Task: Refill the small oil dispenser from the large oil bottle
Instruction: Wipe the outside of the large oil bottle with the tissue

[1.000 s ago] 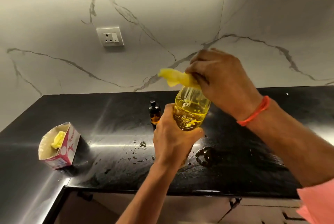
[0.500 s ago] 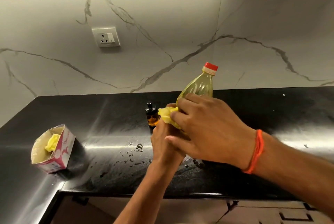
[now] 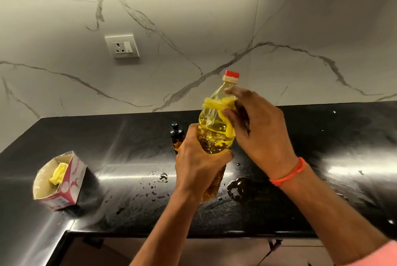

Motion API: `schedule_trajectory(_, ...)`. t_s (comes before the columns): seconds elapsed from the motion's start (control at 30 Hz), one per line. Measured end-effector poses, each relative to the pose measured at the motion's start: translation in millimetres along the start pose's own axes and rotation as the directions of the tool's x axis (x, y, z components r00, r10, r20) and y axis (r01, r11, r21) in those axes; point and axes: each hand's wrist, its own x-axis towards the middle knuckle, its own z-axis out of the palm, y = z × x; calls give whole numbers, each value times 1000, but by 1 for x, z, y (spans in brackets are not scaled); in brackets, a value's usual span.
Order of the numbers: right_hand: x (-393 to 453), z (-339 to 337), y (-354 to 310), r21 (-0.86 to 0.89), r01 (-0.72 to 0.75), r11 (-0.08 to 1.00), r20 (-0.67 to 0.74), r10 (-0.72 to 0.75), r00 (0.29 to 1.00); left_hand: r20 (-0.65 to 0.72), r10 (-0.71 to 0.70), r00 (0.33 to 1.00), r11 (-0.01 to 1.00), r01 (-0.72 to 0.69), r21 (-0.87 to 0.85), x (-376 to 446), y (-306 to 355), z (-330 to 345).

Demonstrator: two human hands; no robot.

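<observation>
both hands (image 3: 198,168) grip oil bottle (image 3: 215,130)

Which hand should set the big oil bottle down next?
Left. The left hand grips the large oil bottle by its body; the right hand only holds the yellow cloth against it.

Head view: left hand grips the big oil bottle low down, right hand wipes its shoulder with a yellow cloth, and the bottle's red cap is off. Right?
Not quite. The head view shows the red cap on the bottle, not off. The rest holds: the left hand grips the bottle low down, and the right hand wipes its shoulder with the yellow cloth.
</observation>
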Motion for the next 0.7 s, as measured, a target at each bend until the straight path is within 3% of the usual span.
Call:
schedule_trajectory(0.13, 2, 8, 1, 138, -92, 986, -148, 112, 983, 52, -24, 998, 994, 30, -103, 2, 2, -3)
schedule_trajectory(0.2, 9, 11, 3, 262, -205, 943, -174, 255, 951, 76, -47, 996, 976, 62, -207, 4, 6, -5)
schedule_trajectory(0.27, 15, 13, 9, 450, -379, 809, -51, 447, 893, 105, -85, 991, 933, 116, -340, 5, 12, -8)
schedule_trajectory(0.33, 7, 16, 11, 604, -535, 591, 179, 554, 813, 131, -114, 985, 862, 164, -480, 8, 22, -13)
schedule_trajectory(0.4, -11, 21, 10, 642, -624, 445, 335, 569, 751, 136, -147, 980, 785, 199, -587, 14, 27, -18)
schedule_trajectory(0.5, -39, 25, 8, 663, -666, 342, 408, 582, 704, 110, -161, 981, 735, 194, -649, 24, 31, -26)
schedule_trajectory(0.57, -51, 25, 6, 668, -673, 319, 416, 590, 692, 105, -172, 980, 697, 196, -689, 29, 31, -29)
schedule_trajectory(0.7, -70, 23, 0, 587, -671, 453, 371, 586, 720, 103, -194, 975, 649, 207, -732, 34, 30, -33)
